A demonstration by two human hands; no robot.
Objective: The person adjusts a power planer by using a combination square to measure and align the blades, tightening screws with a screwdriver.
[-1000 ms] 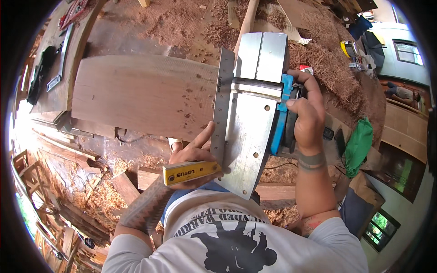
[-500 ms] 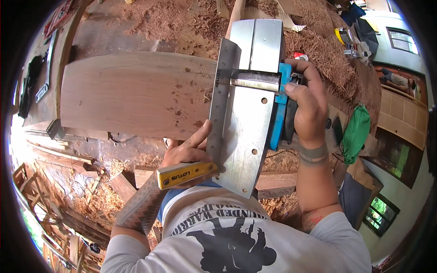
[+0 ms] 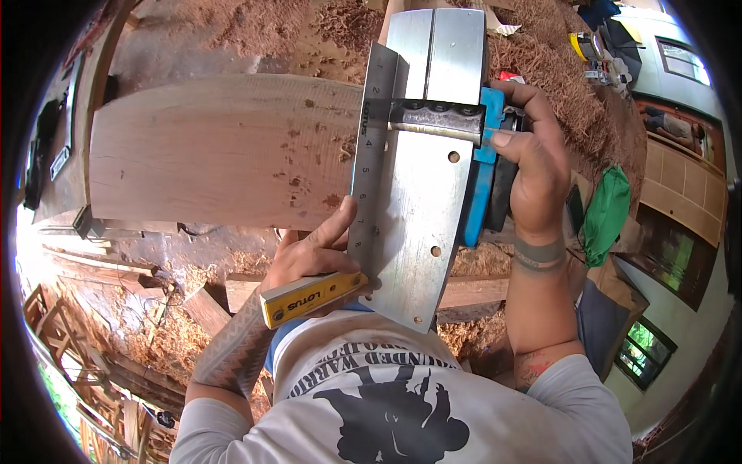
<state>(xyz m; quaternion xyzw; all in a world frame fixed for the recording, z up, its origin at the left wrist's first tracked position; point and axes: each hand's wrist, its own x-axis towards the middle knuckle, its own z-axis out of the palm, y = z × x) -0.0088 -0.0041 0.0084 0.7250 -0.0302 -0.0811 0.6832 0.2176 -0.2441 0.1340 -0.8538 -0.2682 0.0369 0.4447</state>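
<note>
Planer (image 3: 425,182) shows its sole (image 3: 410,232) at twelve o'clock from the shirt (image 3: 487,387). The right hand (image 3: 535,166) has its grip closed on the planer's blue side; the left hand (image 3: 309,259) grips the square (image 3: 309,301), its blade (image 3: 365,201) along the sole's nine o'clock edge. From the planer, a board (image 3: 216,155) lies at nine o'clock.

Left hand (image 3: 305,259): left of centre, its palm is hidden from us by the square (image 3: 313,300).
Right hand (image 3: 539,166): we see its thumb and 1 finger clearly; the planer (image 3: 413,224) hides the others.
Board (image 3: 216,155): we lose its right end behind the square.
Shirt (image 3: 495,390): cut off at the lower edge.
Black item (image 3: 39,147): far left, too blurred for us.
</note>
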